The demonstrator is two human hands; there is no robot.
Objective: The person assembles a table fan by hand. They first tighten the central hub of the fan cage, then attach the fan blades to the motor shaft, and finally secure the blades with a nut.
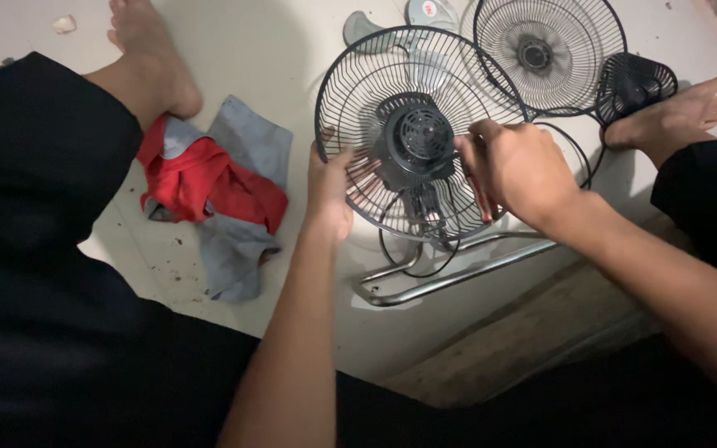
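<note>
The left hand (329,187) grips the left rim of the rear fan guard (358,99); the right hand (514,166) is closed around a red-handled tool (481,199) beside the black motor (415,137). The guard stands on its chrome tube stand (450,278) on the pale floor (292,50). Its thin wires probably bend easily, so the stiffer outer rim seems the better place to hold. Behind lie a second guard (549,51), grey blades (363,26), and left, a red and grey cloth (209,187).

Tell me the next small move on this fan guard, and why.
Probably turn the red-handled tool at the motor housing: the right hand holds it against the rear guard, and the left hand braces the guard's rim.
</note>
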